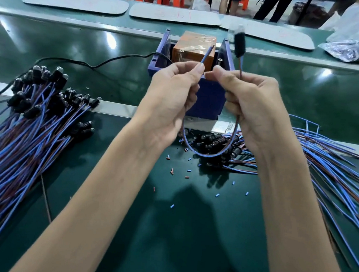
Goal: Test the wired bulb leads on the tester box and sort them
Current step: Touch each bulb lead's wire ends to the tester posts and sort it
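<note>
Lead in hand is a thin blue-and-brown twin wire with a black bulb socket, and I have it held up over the middle of the dark green table surface, in front of the blue plastic tester box with an orange taped block. The left hand pinches the free wire end between thumb and forefinger; that end points up and away, leaning right, its tip over the orange block. I cannot tell whether the tip touches anything on the box. From the pinch the wire drops, hangs in a U below both hands, then climbs into the right hand, whose fingers are curled round it. Above that fist the wire stands close to upright, socket and bulb uppermost, tilted slightly left; the bulb end is smeared with blur, so I can't make out the glass. The stretches inside both palms are hidden, and the hands cover much of the box's near face. Toward the left edge lies a heap of matching black-socketed leads, sockets pointing to the far side; a second spread of blue and brown leads fans toward the right edge, cut off by the frame. Below the loop, small blue and red insulation offcuts dot the surface
</note>
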A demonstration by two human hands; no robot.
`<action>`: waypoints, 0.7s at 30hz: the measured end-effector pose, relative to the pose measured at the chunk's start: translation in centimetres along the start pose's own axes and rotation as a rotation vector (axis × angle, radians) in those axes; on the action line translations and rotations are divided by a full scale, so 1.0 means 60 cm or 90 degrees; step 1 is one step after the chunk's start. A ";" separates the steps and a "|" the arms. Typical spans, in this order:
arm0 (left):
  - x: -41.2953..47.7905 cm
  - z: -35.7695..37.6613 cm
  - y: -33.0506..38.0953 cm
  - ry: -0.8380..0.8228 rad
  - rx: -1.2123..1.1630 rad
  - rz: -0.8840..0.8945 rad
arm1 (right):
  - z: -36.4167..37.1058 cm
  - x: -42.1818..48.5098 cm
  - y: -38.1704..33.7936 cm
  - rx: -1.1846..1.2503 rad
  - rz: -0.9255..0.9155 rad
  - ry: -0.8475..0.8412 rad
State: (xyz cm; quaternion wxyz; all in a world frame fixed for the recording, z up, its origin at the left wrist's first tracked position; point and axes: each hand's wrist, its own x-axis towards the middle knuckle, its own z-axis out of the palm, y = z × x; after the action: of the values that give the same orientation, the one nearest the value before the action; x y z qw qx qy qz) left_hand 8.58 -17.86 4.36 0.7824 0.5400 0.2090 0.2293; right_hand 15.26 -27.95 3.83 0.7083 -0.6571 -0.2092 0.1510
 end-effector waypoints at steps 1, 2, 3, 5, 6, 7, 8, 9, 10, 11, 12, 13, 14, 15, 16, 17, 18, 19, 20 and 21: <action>-0.002 0.003 -0.002 -0.004 -0.013 -0.005 | 0.002 -0.001 0.001 -0.001 0.002 -0.017; -0.004 0.006 -0.004 -0.006 -0.029 -0.011 | 0.003 -0.002 0.002 -0.003 0.002 -0.030; -0.005 0.008 -0.004 -0.006 -0.049 -0.018 | 0.005 -0.004 0.002 -0.007 0.003 -0.041; -0.004 0.009 -0.003 -0.004 -0.096 -0.036 | 0.004 -0.005 0.001 -0.016 0.006 -0.053; -0.004 0.009 -0.002 -0.009 -0.116 -0.047 | 0.004 -0.006 0.000 -0.018 0.008 -0.057; -0.004 0.008 -0.001 -0.020 -0.135 -0.059 | 0.004 -0.007 0.000 -0.017 0.008 -0.061; -0.004 0.009 0.000 -0.034 -0.154 -0.071 | 0.004 -0.008 0.000 -0.015 0.007 -0.065; -0.005 0.009 0.001 -0.046 -0.172 -0.081 | 0.004 -0.008 0.000 -0.011 0.007 -0.067; -0.007 0.011 0.001 -0.054 -0.187 -0.087 | 0.003 -0.008 -0.001 -0.002 0.009 -0.069; -0.008 0.011 0.000 -0.057 -0.196 -0.091 | 0.002 -0.008 -0.001 0.011 0.012 -0.070; -0.009 0.012 0.000 -0.058 -0.198 -0.093 | 0.002 -0.007 -0.002 0.017 0.015 -0.068; -0.010 0.012 -0.001 -0.059 -0.193 -0.093 | 0.002 -0.008 -0.003 0.009 0.016 -0.065; -0.010 0.012 -0.001 -0.060 -0.187 -0.092 | 0.002 -0.008 -0.004 -0.001 0.015 -0.062; -0.011 0.013 -0.001 -0.059 -0.182 -0.090 | 0.002 -0.009 -0.004 0.000 0.015 -0.059; -0.010 0.012 -0.001 -0.052 -0.178 -0.087 | 0.002 -0.009 -0.005 0.011 0.016 -0.055; -0.010 0.011 0.000 -0.040 -0.173 -0.080 | 0.002 -0.009 -0.005 0.020 0.016 -0.048; -0.009 0.010 0.001 -0.023 -0.168 -0.071 | 0.003 -0.008 -0.006 0.021 0.017 -0.039; -0.008 0.009 0.001 -0.007 -0.159 -0.058 | 0.003 -0.008 -0.007 0.022 0.020 -0.031; -0.007 0.008 0.002 0.010 -0.144 -0.041 | 0.003 -0.006 -0.008 0.032 0.024 -0.025; -0.006 0.006 0.002 0.029 -0.119 -0.022 | 0.002 -0.005 -0.009 0.046 0.029 -0.023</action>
State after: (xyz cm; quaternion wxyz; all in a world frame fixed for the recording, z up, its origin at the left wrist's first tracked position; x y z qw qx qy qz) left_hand 8.49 -18.32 4.61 0.8284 0.4553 0.2136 0.2467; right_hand 14.91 -28.05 4.33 0.7241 -0.6327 -0.2015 0.1866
